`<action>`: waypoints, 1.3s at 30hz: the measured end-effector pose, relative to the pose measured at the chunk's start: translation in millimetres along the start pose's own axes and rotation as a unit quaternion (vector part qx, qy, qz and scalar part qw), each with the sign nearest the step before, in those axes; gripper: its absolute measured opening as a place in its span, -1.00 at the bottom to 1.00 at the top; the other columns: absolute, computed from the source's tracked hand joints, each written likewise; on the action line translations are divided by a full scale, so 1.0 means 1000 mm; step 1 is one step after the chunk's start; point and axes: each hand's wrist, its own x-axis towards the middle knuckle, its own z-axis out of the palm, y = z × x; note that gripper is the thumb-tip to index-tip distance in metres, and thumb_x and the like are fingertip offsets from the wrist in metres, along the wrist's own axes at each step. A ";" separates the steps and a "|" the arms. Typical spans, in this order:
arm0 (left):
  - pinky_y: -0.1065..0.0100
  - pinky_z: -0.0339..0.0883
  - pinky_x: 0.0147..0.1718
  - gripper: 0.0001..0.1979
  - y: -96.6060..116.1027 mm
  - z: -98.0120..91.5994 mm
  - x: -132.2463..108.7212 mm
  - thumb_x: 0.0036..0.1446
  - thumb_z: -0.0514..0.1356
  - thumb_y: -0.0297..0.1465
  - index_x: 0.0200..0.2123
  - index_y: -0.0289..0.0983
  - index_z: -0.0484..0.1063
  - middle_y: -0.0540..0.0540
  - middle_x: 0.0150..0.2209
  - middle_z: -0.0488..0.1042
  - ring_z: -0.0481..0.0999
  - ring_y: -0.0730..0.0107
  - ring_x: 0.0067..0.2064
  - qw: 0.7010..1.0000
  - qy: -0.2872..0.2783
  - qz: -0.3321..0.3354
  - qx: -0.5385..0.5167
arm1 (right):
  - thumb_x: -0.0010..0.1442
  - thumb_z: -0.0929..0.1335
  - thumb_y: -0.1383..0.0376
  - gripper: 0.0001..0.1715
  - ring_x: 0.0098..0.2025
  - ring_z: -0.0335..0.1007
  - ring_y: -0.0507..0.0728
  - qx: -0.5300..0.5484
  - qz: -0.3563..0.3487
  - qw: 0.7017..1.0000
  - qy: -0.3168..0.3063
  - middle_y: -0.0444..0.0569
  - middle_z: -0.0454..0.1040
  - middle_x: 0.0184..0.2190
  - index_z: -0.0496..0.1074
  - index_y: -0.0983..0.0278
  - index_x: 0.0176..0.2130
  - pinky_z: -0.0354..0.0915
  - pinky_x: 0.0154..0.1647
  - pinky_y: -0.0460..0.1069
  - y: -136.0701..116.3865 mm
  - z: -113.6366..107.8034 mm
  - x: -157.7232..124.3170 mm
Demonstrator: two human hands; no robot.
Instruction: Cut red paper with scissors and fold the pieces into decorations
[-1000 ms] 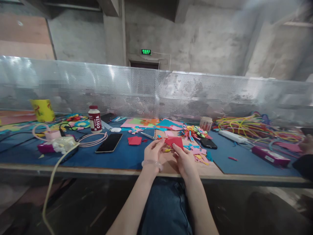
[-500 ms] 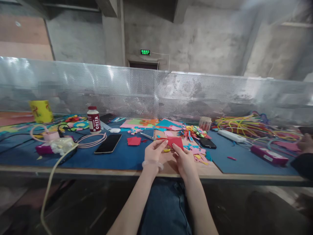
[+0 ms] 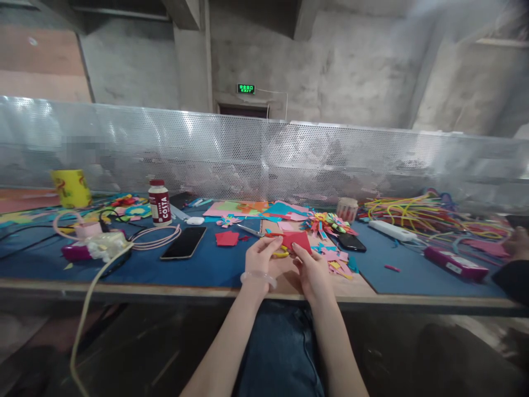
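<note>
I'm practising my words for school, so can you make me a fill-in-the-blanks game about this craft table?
The left hand and right hand hold a paper piece coloured ____.
The bottle has a label reading ____.
The cup at the far left is ____.
The bracelet sits on the ____ wrist.
Missing words: red; COSTA; yellow; left.

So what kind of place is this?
Probably a craft workbench, in a hall with a concrete wall. Cut paper scraps litter the blue table, the left hand and right hand hold a red paper, and a perforated metal screen runs along the back.
</note>
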 end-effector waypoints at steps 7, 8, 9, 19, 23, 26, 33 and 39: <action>0.45 0.28 -0.47 -0.76 -0.004 -0.002 0.003 -0.35 0.34 -0.34 -0.51 -0.34 0.51 -0.11 -0.49 0.49 0.44 0.42 -0.45 0.999 0.003 -0.010 0.032 | -0.25 0.46 0.18 -0.72 -0.53 0.28 -0.01 0.012 -0.041 0.999 0.031 -0.11 0.45 -0.56 0.46 0.31 -0.50 0.11 -0.55 -0.11 0.004 0.000 0.004; 0.44 0.28 -0.47 -0.76 -0.005 -0.003 0.004 -0.35 0.35 -0.35 -0.51 -0.35 0.51 -0.12 -0.50 0.49 0.45 0.41 -0.46 1.000 0.004 -0.012 0.025 | -0.23 0.45 0.17 -0.73 -0.53 0.28 -0.01 -0.001 -0.052 0.998 0.032 -0.11 0.45 -0.56 0.46 0.31 -0.50 0.11 -0.54 -0.11 0.003 0.002 0.002; 0.43 0.29 -0.47 -0.76 -0.006 -0.003 0.005 -0.35 0.35 -0.35 -0.51 -0.35 0.51 -0.12 -0.50 0.49 0.45 0.40 -0.46 1.000 0.005 -0.012 0.017 | -0.22 0.45 0.17 -0.73 -0.52 0.28 0.00 -0.019 -0.060 0.998 0.027 -0.11 0.45 -0.56 0.46 0.31 -0.50 0.13 -0.53 -0.11 0.001 0.004 0.000; 0.44 0.30 -0.41 -0.78 -0.002 -0.002 0.005 -0.33 0.33 -0.39 -0.51 -0.35 0.48 -0.09 -0.49 0.47 0.45 0.42 -0.42 0.999 0.005 -0.027 -0.043 | -0.18 0.42 0.16 -0.72 -0.41 0.35 0.09 -0.068 -0.101 0.992 0.028 -0.04 0.49 -0.52 0.49 0.33 -0.48 0.24 -0.32 -0.04 0.008 0.031 -0.014; 0.45 0.29 -0.44 -0.78 0.004 0.002 0.002 -0.36 0.34 -0.42 -0.52 -0.35 0.47 -0.09 -0.49 0.48 0.46 0.40 -0.41 0.995 0.000 -0.072 -0.068 | -0.18 0.42 0.16 -0.72 -0.40 0.33 0.07 -0.007 -0.112 0.993 0.045 -0.05 0.47 -0.51 0.47 0.33 -0.49 0.23 -0.32 -0.04 0.015 0.031 -0.012; 0.48 0.28 -0.46 -0.78 0.004 0.003 0.001 -0.39 0.35 -0.45 -0.53 -0.35 0.47 -0.08 -0.50 0.48 0.46 0.43 -0.42 0.993 0.012 -0.088 -0.072 | -0.18 0.43 0.18 -0.76 -0.46 0.28 0.02 0.011 -0.107 0.993 0.055 -0.10 0.42 -0.56 0.45 0.33 -0.54 0.22 -0.39 -0.08 0.015 0.031 -0.011; 0.42 0.33 -0.41 -0.74 -0.003 0.002 0.003 -0.36 0.35 -0.42 -0.48 -0.37 0.48 -0.13 -0.44 0.50 0.48 0.38 -0.40 0.996 0.018 -0.059 -0.068 | -0.17 0.42 0.22 -0.80 -0.48 0.26 0.00 0.052 -0.096 0.993 0.047 -0.12 0.39 -0.56 0.41 0.32 -0.56 0.20 -0.43 -0.10 0.011 0.033 -0.011; 0.44 0.33 -0.47 -0.75 0.002 0.005 0.001 -0.36 0.35 -0.41 -0.49 -0.37 0.47 -0.09 -0.49 0.49 0.47 0.41 -0.45 0.995 0.040 -0.060 -0.065 | -0.15 0.42 0.25 -0.84 -0.46 0.30 0.00 0.128 -0.059 0.989 0.036 -0.13 0.42 -0.51 0.42 0.29 -0.52 0.22 -0.40 -0.09 0.009 0.032 -0.012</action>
